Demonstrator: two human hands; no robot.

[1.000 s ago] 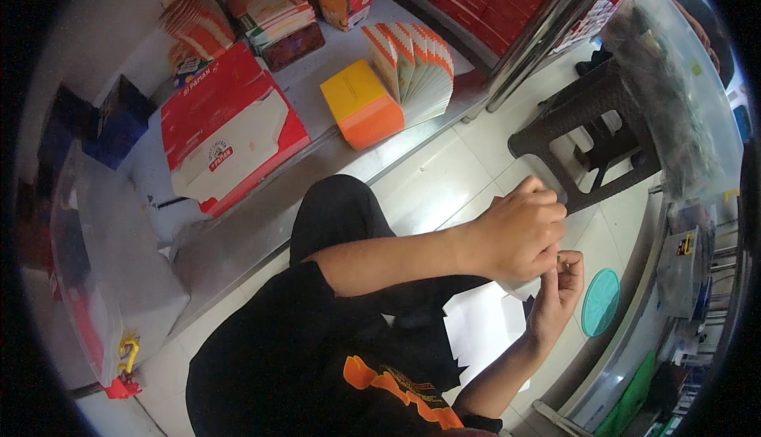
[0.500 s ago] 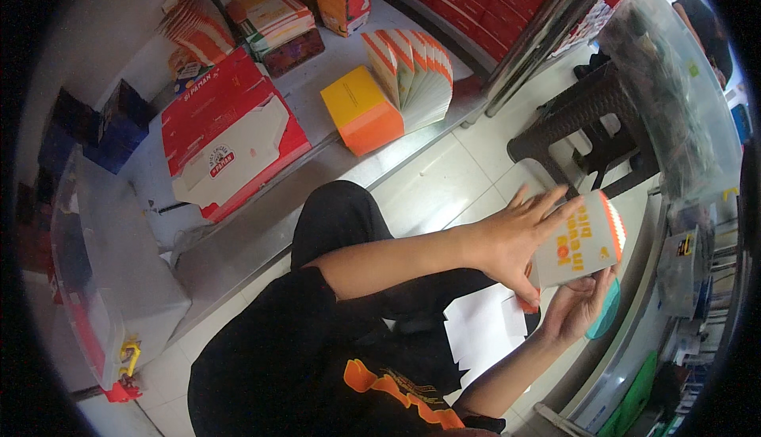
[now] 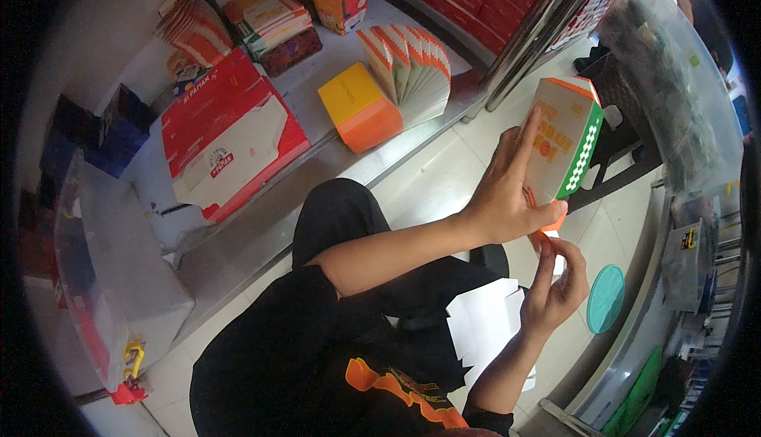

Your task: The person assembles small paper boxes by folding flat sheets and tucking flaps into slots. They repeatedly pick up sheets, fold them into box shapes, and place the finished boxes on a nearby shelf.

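Beneath everything, a pale tiled floor (image 3: pixel 428 175) is being shown, with the worktop (image 3: pixel 337 52) being seen above it. Off the worktop's right end, a dark stool (image 3: pixel 622 179) is being partly hidden. On the worktop, near its front edge, a large red box (image 3: pixel 214 104) is being borne lying flat. White cut card (image 3: pixel 483 318) is being shown low down, off the worktop. Toward the front right corner, a fanned stack of folded cartons (image 3: pixel 412 72) is being carried beside a yellow-and-orange block (image 3: pixel 357 104).

A small grey, orange and green carton (image 3: pixel 559 132) is being held up over the floor, beyond the worktop's front edge. It is being judged light, its thin card walls being stiffened by folds yet easily dented, its printed faces perhaps slightly slippery. A gentle hold along the long folded edges is being advised, rather than a squeeze mid-face.

By the left hand (image 3: pixel 511 191), wrapped about it, the carton is being gripped, fingers along the grey face, thumb near the lower end. By the right hand (image 3: pixel 555 290), nearly closed, an orange flap (image 3: pixel 558 224) is being pinched between thumb and forefinger; how firmly cannot be told.
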